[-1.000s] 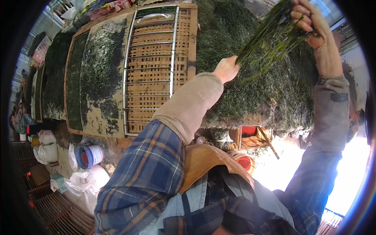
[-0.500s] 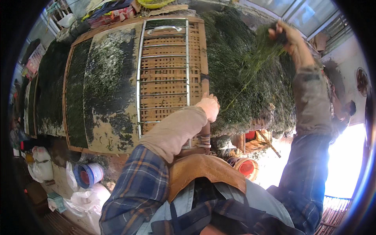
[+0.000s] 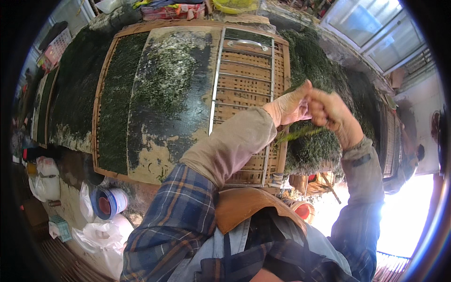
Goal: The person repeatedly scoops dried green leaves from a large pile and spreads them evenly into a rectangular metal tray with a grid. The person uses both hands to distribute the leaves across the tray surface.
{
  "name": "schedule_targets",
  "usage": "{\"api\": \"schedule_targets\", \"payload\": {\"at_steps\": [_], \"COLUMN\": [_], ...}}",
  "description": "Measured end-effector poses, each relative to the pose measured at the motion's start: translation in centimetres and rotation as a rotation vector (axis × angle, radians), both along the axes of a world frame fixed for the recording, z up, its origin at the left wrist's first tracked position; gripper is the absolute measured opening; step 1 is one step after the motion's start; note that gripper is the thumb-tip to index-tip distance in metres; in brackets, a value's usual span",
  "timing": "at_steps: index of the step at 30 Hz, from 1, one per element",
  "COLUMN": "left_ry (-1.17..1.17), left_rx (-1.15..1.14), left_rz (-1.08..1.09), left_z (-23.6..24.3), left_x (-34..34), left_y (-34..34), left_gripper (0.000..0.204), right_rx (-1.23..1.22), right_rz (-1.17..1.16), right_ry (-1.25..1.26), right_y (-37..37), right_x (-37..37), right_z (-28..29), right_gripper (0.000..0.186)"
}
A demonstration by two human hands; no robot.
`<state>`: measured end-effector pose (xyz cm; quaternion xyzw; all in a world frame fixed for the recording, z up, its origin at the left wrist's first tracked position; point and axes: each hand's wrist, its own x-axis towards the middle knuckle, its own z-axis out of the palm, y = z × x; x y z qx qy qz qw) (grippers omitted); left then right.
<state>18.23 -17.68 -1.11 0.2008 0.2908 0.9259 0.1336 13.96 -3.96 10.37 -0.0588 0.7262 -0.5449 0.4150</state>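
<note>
My left hand and my right hand meet in front of me, above the right edge of a wooden frame. Both are closed on a bunch of thin green strands, a seaweed-like material, whose loose ends hang below the fingers. The fingertips partly hide each other. Beneath my left forearm lies a silver metal rack with crossbars, resting on a woven bamboo lattice. To its left a dark board is strewn with green bits. A large heap of the green strands fills the right side.
A blue-and-white bucket and white plastic bags stand at lower left. Near my apron is another bucket with red inside. A yellow basin sits at the far edge. Another person is at the right.
My right hand came down and inward from the far right with the strands. My left hand left the frame's edge and met it. The view shifted left.
</note>
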Motion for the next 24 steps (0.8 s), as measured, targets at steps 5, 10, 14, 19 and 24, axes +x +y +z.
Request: {"api": "schedule_targets", "payload": {"at_steps": [5,10,14,19,24], "left_ry": [-0.162,0.094,-0.004,-0.598,-0.871], "left_rx": [0.434,0.198,0.062,-0.148,-0.476], "left_rz": [0.455,0.769,0.743,1.063,0.949], "left_z": [2.0,6.7,5.7,-2.1,-7.8], "left_x": [-2.9,-6.0,-6.6,-6.4,-6.0], "left_y": [-6.4,-19.6,-30.1,-34.2,-36.1], "left_gripper": [0.031,0.026,0.011,0.013,0.024], "right_rx": [-0.097,-0.287,-0.260,-0.085,0.492], "right_rz": [0.097,0.327,0.358,0.517,0.825], "right_ry": [-0.026,0.081,0.097,0.167,0.951], "right_y": [-5.5,-12.4,-17.4,-22.1,-24.5], "right_x": [0.0,-5.5,-11.1,-18.2,-22.1], "right_z": [-0.7,-0.2,-3.0,-11.3,-19.2], "right_gripper": [0.028,0.028,0.025,0.026,0.027]}}
